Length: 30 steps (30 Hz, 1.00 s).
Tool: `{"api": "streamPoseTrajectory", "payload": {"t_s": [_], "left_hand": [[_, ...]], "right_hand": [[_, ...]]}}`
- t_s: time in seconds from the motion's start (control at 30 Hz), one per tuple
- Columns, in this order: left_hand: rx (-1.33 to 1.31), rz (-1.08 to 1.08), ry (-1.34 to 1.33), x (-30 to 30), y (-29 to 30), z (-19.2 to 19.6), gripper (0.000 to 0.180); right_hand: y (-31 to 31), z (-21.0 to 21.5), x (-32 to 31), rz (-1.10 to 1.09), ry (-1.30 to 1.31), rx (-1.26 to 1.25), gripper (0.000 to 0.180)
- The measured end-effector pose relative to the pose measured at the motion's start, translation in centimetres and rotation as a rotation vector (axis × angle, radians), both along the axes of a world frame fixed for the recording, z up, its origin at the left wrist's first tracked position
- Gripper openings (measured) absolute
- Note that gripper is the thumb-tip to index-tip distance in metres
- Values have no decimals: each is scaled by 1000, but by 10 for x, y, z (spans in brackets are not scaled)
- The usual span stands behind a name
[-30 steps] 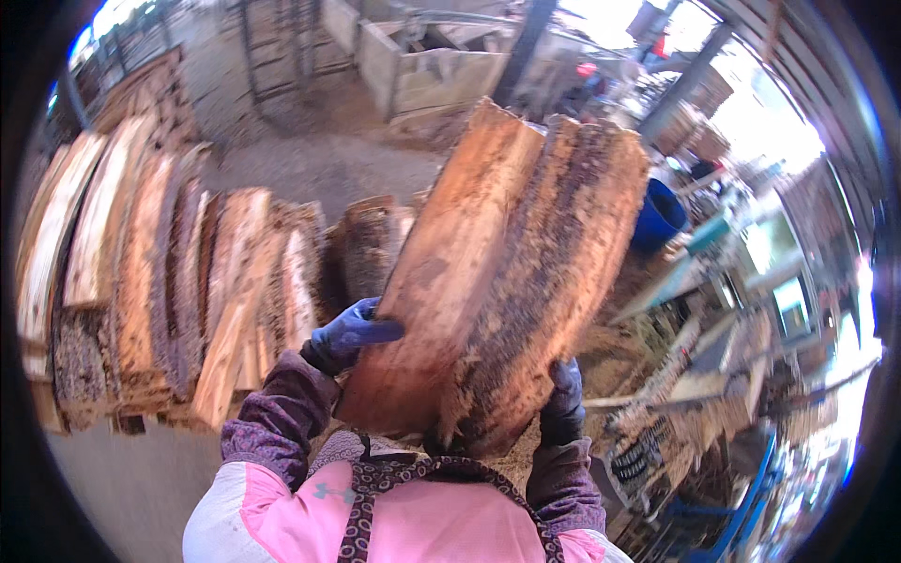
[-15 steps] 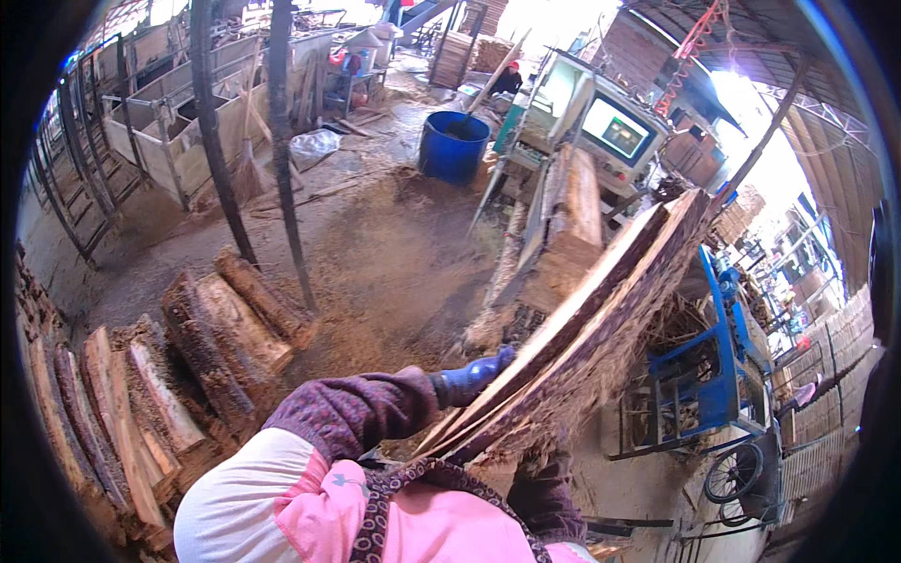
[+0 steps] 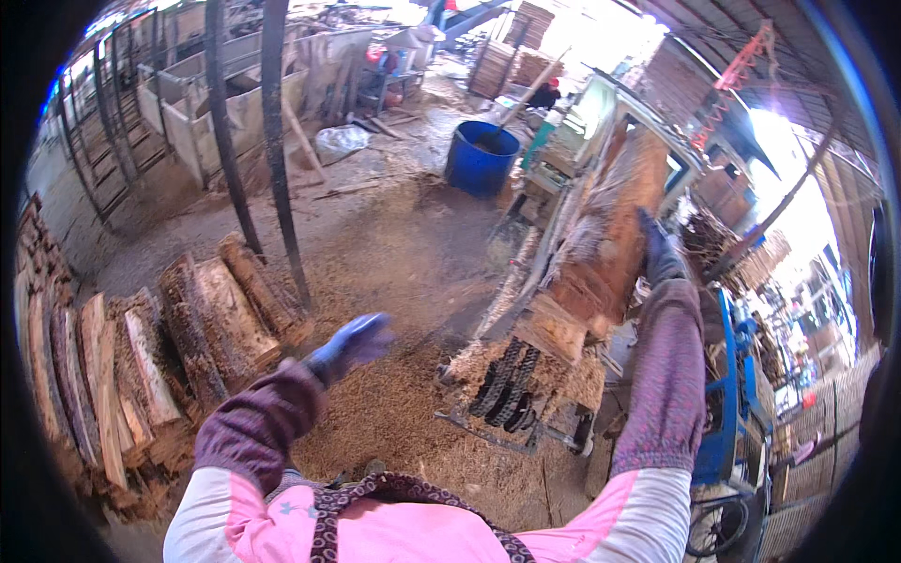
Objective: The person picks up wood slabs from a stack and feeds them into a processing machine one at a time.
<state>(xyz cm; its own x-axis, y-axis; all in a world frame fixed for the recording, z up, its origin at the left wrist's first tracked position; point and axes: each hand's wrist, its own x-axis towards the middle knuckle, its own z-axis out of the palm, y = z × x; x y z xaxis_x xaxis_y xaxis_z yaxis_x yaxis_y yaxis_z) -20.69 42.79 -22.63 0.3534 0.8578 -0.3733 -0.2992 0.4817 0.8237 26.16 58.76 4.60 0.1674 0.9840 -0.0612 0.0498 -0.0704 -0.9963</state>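
A thick, rough timber slab [image 3: 615, 220] lies lengthwise on the feed bed of a woodworking machine, slightly blurred. Against its right side rests my right hand [image 3: 662, 249] in a blue glove, fingers stretched along the wood rather than wrapped round it. Under the slab's near end shows the squared end of another timber [image 3: 552, 327]. Black chains [image 3: 507, 383] run at the near end of the bed, amid sawdust. My left hand [image 3: 355, 345], also gloved in blue, is in the air left of the machine, holding nothing, fingers extended.
Stacked split logs [image 3: 225, 314] lie at the left, near two dark posts [image 3: 280, 150]. A blue barrel [image 3: 481, 159] stands beyond the sawdust-covered floor. At the right is a blue metal frame cart [image 3: 727, 394] with a wheel.
The long slab I held upright at an angle now lies on the machine bed. My left hand has come off it and moved left; my right hand has reached forward along its side.
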Motion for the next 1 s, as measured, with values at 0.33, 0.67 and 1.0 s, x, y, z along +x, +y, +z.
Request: {"api": "streamPoseTrajectory", "payload": {"t_s": [0.33, 0.67, 1.0], "left_hand": [[-795, 1087, 123, -293, -385, -220, 83], [-588, 2320, 693, -426, -439, -186, 77], [-105, 634, 1995, -468, -423, -60, 96]], "right_hand": [[5, -50, -90, -220, -1388, 1064, 43], [-219, -315, -590, 1327, 5, -338, 48], [-388, -476, -924, 1978, -78, -758, 48]]}}
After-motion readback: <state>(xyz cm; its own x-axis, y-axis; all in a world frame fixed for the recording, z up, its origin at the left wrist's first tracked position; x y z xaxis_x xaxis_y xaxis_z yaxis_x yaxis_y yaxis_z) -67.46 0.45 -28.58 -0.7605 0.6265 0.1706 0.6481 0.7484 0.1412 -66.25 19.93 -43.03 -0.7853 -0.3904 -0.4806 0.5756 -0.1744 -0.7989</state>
